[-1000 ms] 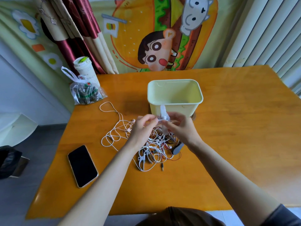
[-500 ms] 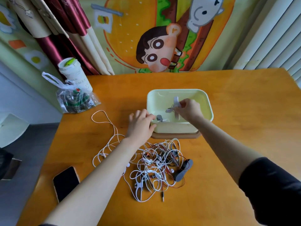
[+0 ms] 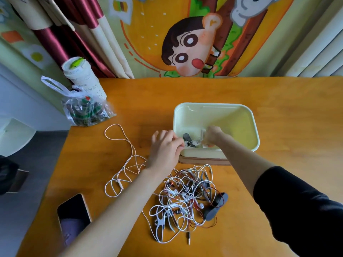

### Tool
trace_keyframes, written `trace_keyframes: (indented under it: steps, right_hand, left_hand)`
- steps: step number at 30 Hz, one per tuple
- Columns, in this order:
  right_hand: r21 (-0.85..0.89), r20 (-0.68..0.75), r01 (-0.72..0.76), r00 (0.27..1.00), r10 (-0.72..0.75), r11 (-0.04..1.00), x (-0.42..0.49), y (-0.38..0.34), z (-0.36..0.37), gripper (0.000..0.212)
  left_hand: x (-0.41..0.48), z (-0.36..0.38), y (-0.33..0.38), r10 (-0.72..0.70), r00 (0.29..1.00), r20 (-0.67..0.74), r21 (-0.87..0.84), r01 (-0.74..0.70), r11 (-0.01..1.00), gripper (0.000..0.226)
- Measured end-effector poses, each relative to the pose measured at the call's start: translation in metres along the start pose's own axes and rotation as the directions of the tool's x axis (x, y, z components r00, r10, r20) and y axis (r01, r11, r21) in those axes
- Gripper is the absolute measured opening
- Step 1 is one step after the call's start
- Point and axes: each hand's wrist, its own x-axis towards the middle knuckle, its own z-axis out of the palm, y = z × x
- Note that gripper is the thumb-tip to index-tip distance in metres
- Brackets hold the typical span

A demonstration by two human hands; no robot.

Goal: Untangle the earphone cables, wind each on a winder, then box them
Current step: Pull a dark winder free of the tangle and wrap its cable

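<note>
Observed: the box (image 3: 241, 112) sits right of centre in the frame, mouth up, its long axis running left to right, on a wooden board (image 3: 202, 161) on the table (image 3: 278, 173).

In its near-left corner lies a wound earphone set (image 3: 191, 140) on a grey winder. I cannot make out which way it points.

My right hand (image 3: 213, 135) is down inside that corner, just beside the set. It is blurred, so I cannot tell whether it grips anything.

My left hand (image 3: 164, 147) rests against the box's outer left corner with its fingers relaxed, and it holds nothing.

The tangle of earphone cables (image 3: 185, 199) lies below the box at lower centre. A jack plug (image 3: 189, 238) at its bottom edge points toward the bottom of the frame. A second grey winder (image 3: 217, 204) at the tangle's right lies on a diagonal, lower left to upper right.

One loose white cable (image 3: 122, 164) trails toward the left. A phone (image 3: 74, 214) lies at lower left.

Against the frame half a second back, the right hand has dropped from mid-box, where it pinched a white winder, to the near-left corner. The left hand has stayed at the box corner.
</note>
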Motion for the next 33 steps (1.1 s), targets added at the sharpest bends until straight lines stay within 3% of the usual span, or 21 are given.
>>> trace_keyframes:
  steps: [5, 7, 10, 12, 14, 16, 18, 20, 23, 24, 30, 32, 33]
  right_hand:
    - [0.066, -0.014, -0.004, 1.000, 0.005, 0.998, 0.005, 0.004, 0.003, 0.041]
    - [0.139, -0.048, 0.005, 0.999, 0.001, 0.990, 0.002, 0.005, 0.000, 0.034]
    - [0.308, -0.164, 0.091, 0.986, -0.041, 0.947, -0.010, 0.006, -0.009, 0.030]
    - [0.390, -0.403, 0.254, 0.911, -0.085, 0.885, -0.031, 0.001, -0.011, 0.032]
    - [0.412, -0.656, 0.493, 0.744, -0.126, 0.766, -0.060, -0.005, -0.005, 0.027]
    - [0.346, -0.773, 0.651, 0.605, -0.187, 0.675, -0.092, -0.006, 0.013, 0.021]
    - [0.245, -0.784, 0.691, 0.554, -0.280, 0.680, -0.114, 0.002, 0.046, 0.016]
    - [0.154, -0.730, 0.658, 0.578, -0.364, 0.737, -0.123, 0.011, 0.083, 0.020]
    - [0.059, -0.421, 0.506, 0.794, -0.438, 0.861, -0.120, 0.020, 0.126, 0.038]
    - [0.014, -0.328, 0.469, 0.836, -0.439, 0.883, -0.118, 0.022, 0.136, 0.045]
    - [-0.209, -0.317, 0.307, 0.877, -0.362, 0.928, -0.118, 0.015, 0.141, 0.026]
    - [-0.243, -0.347, 0.328, 0.849, -0.398, 0.913, -0.120, 0.010, 0.140, 0.036]
    - [-0.175, -0.354, 0.390, 0.832, -0.428, 0.904, -0.124, 0.005, 0.140, 0.043]
  left_hand:
    - [0.000, 0.001, 0.000, 0.000, 1.000, -0.011, 0.000, 0.000, 1.000, 0.006]
    - [0.001, -0.001, 0.001, 0.004, 1.000, 0.000, 0.006, -0.004, 1.000, 0.002]
    - [0.001, -0.005, 0.004, -0.002, 0.997, 0.082, 0.061, -0.003, 0.998, 0.013]
    - [-0.003, -0.007, 0.006, 0.024, 0.998, 0.051, 0.096, -0.029, 0.995, 0.018]
    - [-0.012, -0.007, 0.005, 0.033, 0.999, -0.043, 0.078, -0.030, 0.996, 0.026]
    - [-0.031, -0.004, 0.001, 0.022, 0.996, -0.086, 0.043, -0.018, 0.999, 0.028]
    - [-0.057, 0.004, -0.003, 0.000, 1.000, -0.012, 0.007, 0.000, 1.000, 0.023]
    - [-0.086, 0.012, -0.004, -0.073, 0.978, 0.198, 0.010, 0.072, 0.997, 0.019]
    - [-0.121, 0.028, -0.004, -0.150, 0.872, 0.465, 0.083, 0.125, 0.989, 0.036]
    - [-0.128, 0.031, -0.003, -0.171, 0.842, 0.512, 0.112, 0.132, 0.985, 0.040]
    - [-0.137, 0.032, -0.002, -0.232, 0.846, 0.480, 0.097, 0.212, 0.972, 0.014]
    - [-0.136, 0.028, -0.003, -0.256, 0.856, 0.450, 0.042, 0.266, 0.963, 0.014]
    - [-0.135, 0.026, -0.002, -0.262, 0.867, 0.424, 0.000, 0.289, 0.957, 0.015]
